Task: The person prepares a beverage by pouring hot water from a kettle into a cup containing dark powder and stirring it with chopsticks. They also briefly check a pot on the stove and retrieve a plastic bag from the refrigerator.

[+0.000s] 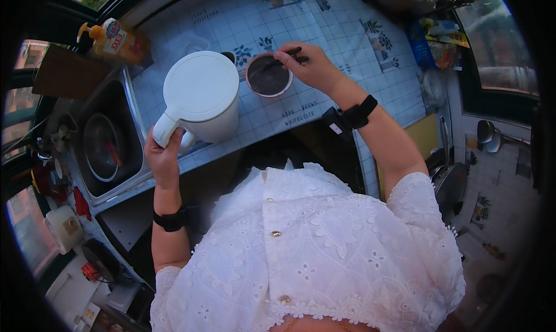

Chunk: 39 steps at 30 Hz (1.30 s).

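My left hand [165, 152] grips the handle of a white lidded electric kettle [202, 82], which is over the near left part of the tiled-pattern counter. To its right stands a bowl [269, 76] with a reddish rim, filled with a dark, thick liquid. My right hand [304, 65] holds dark utensils, perhaps chopsticks [297, 56], whose lower ends reach into the bowl. A small dark round opening or cup [228, 56] shows partly behind the kettle. Whether the kettle's base touches the counter cannot be told.
At the left, a steel sink [139, 145] holds a metal basin [104, 147]. An orange pump bottle [119, 41] stands behind it. A blue basket [419, 45] with packets is at the back right. Pans [451, 188] and ladles [486, 132] are at the right.
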{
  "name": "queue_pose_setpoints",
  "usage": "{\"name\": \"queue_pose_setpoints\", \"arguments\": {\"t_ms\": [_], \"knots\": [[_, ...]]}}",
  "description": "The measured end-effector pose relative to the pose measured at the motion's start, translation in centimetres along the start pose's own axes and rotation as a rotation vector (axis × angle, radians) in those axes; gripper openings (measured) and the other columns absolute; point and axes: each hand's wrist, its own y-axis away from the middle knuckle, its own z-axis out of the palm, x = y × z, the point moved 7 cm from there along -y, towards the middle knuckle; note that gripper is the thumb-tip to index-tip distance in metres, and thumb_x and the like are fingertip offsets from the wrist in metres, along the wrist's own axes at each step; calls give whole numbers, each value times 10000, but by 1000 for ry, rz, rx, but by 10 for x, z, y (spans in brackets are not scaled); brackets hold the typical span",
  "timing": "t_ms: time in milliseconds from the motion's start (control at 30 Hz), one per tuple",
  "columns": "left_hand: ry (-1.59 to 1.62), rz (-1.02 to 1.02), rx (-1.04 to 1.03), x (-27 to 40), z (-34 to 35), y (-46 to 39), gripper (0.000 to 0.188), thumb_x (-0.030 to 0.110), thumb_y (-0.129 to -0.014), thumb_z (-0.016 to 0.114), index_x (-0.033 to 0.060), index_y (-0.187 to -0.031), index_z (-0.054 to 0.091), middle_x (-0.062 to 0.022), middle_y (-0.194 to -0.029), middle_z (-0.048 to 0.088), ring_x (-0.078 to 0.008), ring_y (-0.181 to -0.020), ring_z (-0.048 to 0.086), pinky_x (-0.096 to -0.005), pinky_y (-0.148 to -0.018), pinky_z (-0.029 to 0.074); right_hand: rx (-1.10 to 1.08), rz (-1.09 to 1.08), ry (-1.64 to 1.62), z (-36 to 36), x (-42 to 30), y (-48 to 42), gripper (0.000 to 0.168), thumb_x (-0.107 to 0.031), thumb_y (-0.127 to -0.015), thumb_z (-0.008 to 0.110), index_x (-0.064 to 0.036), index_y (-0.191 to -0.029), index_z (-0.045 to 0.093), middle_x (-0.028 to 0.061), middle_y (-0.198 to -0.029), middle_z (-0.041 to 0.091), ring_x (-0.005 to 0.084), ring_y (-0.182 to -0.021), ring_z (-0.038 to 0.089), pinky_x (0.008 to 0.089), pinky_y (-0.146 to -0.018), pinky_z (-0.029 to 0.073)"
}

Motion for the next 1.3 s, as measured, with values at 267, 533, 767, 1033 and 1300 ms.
{"name": "queue_pose_setpoints", "arguments": {"t_ms": [267, 533, 767, 1033, 1300], "knots": [[42, -27, 36, -20, -10, 13, 267, 231, -850, 742, 70, -1040, 646, -14, -910, 633, -123, -856, 572, -259, -767, 451, -47, 247, -150, -1, 3, 22, 182, -178, -939, 599, -5, -966, 650, 69, -829, 641, 121, -753, 626, 251, -665, 524], [30, -19, 8, -25, -18, 24, 190, 178, -854, 732, 71, -971, 628, 4, -862, 604, -104, -802, 545, -244, -702, 435, 73, 111, 42, -24, -14, 25, 192, -166, -965, 550, 5, -956, 637, 51, -858, 640, 132, -759, 658, 231, -709, 553], [43, -29, -4, -33, -21, 31, 175, 151, -844, 737, 71, -945, 619, 9, -849, 585, -104, -784, 533, -247, -689, 436, 128, 260, -171, -17, -25, 49, 182, -147, -947, 583, 27, -959, 636, 65, -855, 628, 132, -748, 653, 229, -676, 541], [55, -48, 17, -36, -23, 34, 164, 110, -830, 740, 64, -942, 629, 6, -858, 585, -110, -799, 545, -249, -706, 447, 191, 110, -98, -22, -26, 84, 148, -88, -942, 578, 50, -924, 629, 79, -893, 610, 136, -778, 658, 228, -681, 546], [32, -36, -7, -37, -25, 35, 158, 104, -826, 742, 65, -914, 616, -1, -840, 573, -121, -791, 544, -253, -699, 443, 228, 241, -288, -7, -18, 88, 124, -73, -936, 581, 42, -934, 627, 75, -884, 607, 143, -781, 658, 229, -672, 542]]}}
